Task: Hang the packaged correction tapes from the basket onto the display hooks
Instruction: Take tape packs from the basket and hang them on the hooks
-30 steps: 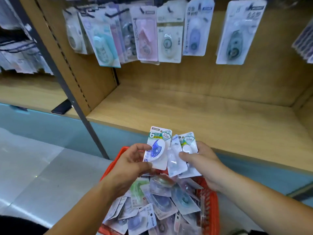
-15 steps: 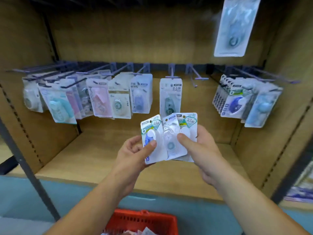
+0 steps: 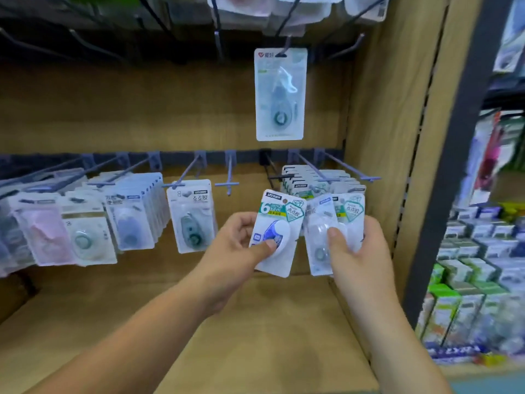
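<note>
Shelf restocking, centre frame: a person's left hand point(image 3: 241, 247) pinches a white card pack with a blue correction tape under a clear blister point(image 3: 277, 233). The thumb is pressed on the blister and the fingers are curled behind the card. Just to its right, the right hand point(image 3: 353, 253) grips two more packs fanned together, a pale clear-shelled pack point(image 3: 318, 240) in front and a green-labelled card point(image 3: 351, 211) behind. All three are held in the air above the wooden shelf board point(image 3: 255, 322); the basket is out of view.

The step in hand appears to be hanging the blue pack. A row of matching green-labelled packs point(image 3: 298, 182) hangs right of centre, just behind the hands, and looks the natural home for it, though a bare grey hook point(image 3: 228, 184) stands free left of it.

To do it cleanly, keep the card upright and face-out and bring its small hang hole point(image 3: 285, 200) level with the hook's tip. Then slide it straight back rather than twisting it. The grip low on the blister leaves the top edge free, which helps. The right hand's pair should stay low and clear of the hook ends.
</note>
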### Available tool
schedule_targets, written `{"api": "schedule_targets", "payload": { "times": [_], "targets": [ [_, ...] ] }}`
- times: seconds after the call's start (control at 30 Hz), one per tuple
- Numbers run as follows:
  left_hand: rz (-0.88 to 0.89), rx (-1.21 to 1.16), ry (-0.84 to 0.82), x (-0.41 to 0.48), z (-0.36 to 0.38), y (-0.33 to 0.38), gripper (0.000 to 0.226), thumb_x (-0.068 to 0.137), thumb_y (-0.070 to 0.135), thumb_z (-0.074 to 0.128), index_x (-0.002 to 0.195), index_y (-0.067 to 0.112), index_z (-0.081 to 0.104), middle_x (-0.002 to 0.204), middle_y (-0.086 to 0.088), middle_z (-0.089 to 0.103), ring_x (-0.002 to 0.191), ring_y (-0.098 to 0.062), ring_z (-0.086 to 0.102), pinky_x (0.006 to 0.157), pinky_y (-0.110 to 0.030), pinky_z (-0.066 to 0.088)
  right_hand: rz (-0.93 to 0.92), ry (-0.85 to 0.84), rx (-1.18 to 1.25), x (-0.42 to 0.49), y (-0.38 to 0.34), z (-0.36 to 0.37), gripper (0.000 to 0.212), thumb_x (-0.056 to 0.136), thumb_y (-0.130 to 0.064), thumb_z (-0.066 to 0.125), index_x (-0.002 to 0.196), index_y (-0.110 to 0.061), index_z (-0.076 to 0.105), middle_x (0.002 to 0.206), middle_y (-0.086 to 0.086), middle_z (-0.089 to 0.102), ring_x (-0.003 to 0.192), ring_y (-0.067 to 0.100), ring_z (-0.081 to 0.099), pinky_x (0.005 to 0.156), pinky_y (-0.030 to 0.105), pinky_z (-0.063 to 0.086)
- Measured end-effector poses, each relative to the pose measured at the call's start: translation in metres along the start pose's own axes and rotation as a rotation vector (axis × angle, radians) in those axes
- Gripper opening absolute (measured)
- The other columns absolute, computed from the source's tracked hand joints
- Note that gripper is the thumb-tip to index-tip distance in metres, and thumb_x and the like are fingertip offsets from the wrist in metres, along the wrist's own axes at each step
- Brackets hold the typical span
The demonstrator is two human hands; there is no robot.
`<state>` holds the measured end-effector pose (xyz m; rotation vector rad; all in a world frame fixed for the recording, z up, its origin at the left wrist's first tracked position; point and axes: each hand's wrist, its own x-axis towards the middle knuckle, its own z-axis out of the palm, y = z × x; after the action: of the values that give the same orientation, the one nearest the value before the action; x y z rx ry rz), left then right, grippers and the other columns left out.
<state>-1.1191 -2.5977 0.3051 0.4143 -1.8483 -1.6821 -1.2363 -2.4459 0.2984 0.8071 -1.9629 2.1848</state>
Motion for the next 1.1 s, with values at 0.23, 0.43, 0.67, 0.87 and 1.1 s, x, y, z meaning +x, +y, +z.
{"api": "schedule_targets", "payload": {
  "times": [0.23,0.43,0.67,0.87,1.1],
  "targets": [
    [0.122,0.11,-0.069,0.03,0.05,-0.014,0.05,0.098,-0.003,0.066,0.135,0.03,0.056,0.117,0.005,0.078,0.103,-0.009,0.074,0.083,-0.021,0.057,-0.044,0.163,0.054,0.014,0.02,-0.023,0.021,0.099,-0.015,0.063,0.113,-0.029,0.061,0.095,-0.023,0.07,0.084,-0.011,0.065,0.061,0.005,0.046],
    [0.186,0.194,-0.07,0.041,0.06,-0.017,0.061,0.099,-0.002,0.064,0.141,0.041,0.054,0.123,0.008,0.076,0.114,-0.015,0.071,0.098,-0.031,0.058,-0.046,0.146,0.082,0.018,0.029,-0.037,0.023,0.098,-0.015,0.064,0.115,-0.03,0.062,0.098,-0.035,0.067,0.088,-0.011,0.066,0.067,0.011,0.047],
    [0.229,0.171,-0.084,0.048,0.061,-0.015,0.064,0.1,0.0,0.064,0.147,0.042,0.049,0.124,0.011,0.075,0.114,-0.011,0.07,0.093,-0.026,0.058,-0.081,0.107,0.127,0.017,0.031,-0.039,0.022,0.098,-0.013,0.066,0.109,-0.032,0.062,0.101,-0.031,0.07,0.092,-0.007,0.068,0.069,0.01,0.053],
    [0.14,0.224,0.036,0.065,0.064,-0.015,0.06,0.096,0.012,0.073,0.147,0.035,0.05,0.109,0.009,0.079,0.101,-0.008,0.075,0.092,-0.031,0.062,-0.077,0.05,0.186,0.018,0.025,-0.033,0.021,0.097,-0.008,0.068,0.108,-0.026,0.065,0.101,-0.018,0.075,0.09,0.0,0.072,0.07,0.016,0.056],
    [0.152,0.34,0.396,0.061,0.061,-0.017,0.029,0.088,0.036,0.081,0.099,0.028,0.055,0.101,0.005,0.068,0.098,-0.014,0.068,0.082,-0.035,0.059,0.01,-0.023,0.297,0.018,0.023,-0.029,0.024,0.094,-0.008,0.072,0.108,-0.027,0.067,0.105,-0.009,0.078,0.096,0.012,0.076,0.072,0.031,0.061]
  ]
}}
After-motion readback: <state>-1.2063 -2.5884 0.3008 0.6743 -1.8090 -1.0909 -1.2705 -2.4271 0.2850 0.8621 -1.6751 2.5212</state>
